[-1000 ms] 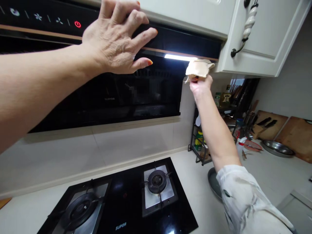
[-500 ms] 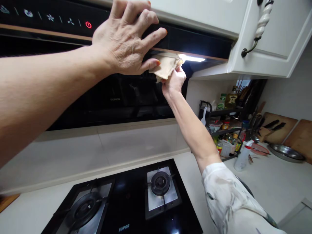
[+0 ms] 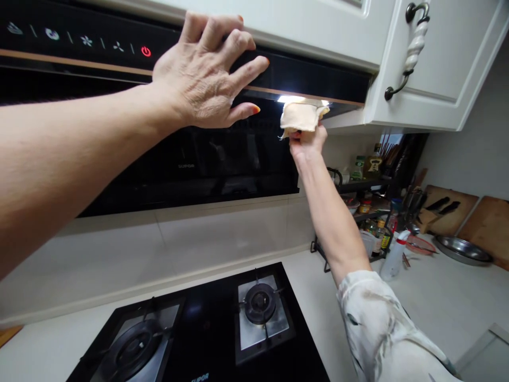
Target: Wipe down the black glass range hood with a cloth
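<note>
My left hand [image 3: 207,74] rests flat with spread fingers on the front of the black range hood [image 3: 191,159], just right of its lit red power symbol [image 3: 146,51]. My right hand [image 3: 308,143] is raised and grips a folded beige cloth [image 3: 301,115], pressing it up against the underside of the hood beside the lit lamp strip [image 3: 302,100]. The cloth hides most of my right fingers.
A black two-burner gas hob [image 3: 207,329] sits in the white counter below. White wall cabinets [image 3: 437,63] hang at upper right. A rack of bottles [image 3: 369,212], a white spray bottle [image 3: 393,254], a steel pan [image 3: 463,248] and wooden boards [image 3: 489,223] stand at right.
My right hand swept the cloth left along the hood's underside to my left thumb, then back right toward the lamp. My left hand stayed on the hood.
</note>
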